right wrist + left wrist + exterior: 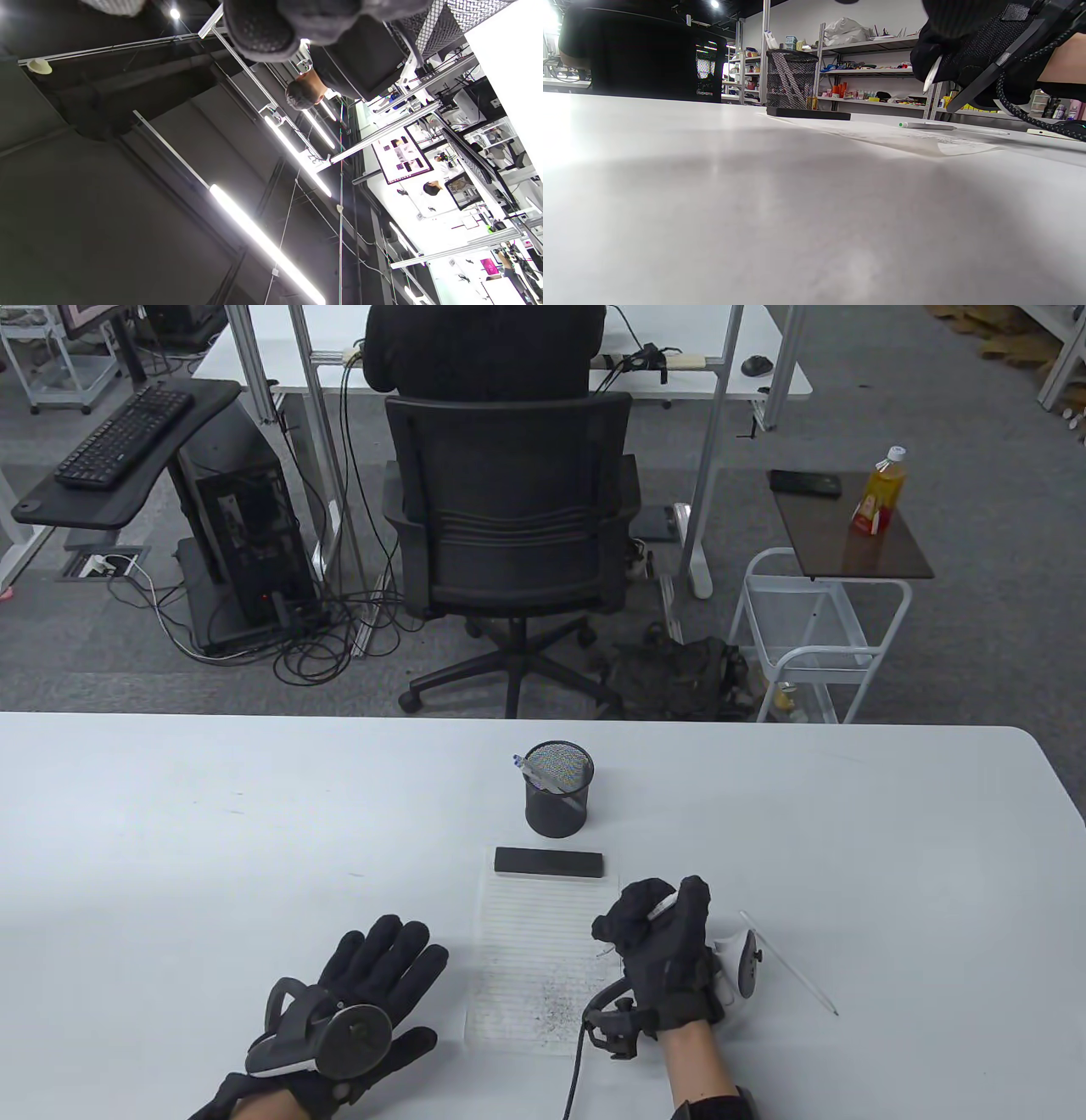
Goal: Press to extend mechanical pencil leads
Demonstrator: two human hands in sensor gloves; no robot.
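The left hand [356,997] rests flat on the table [170,857], fingers [399,946] spread and holding nothing; the right hand [666,954] is curled, its fingers [632,916] gripping a white mechanical pencil [663,906] above the lined paper [530,950]; a 2nd pencil [789,963] lies on the table just right of those fingers; beyond the fingertips a black eraser [550,863] sits on the paper's far edge; farther still stands a mesh pen cup [558,789] holding pens.
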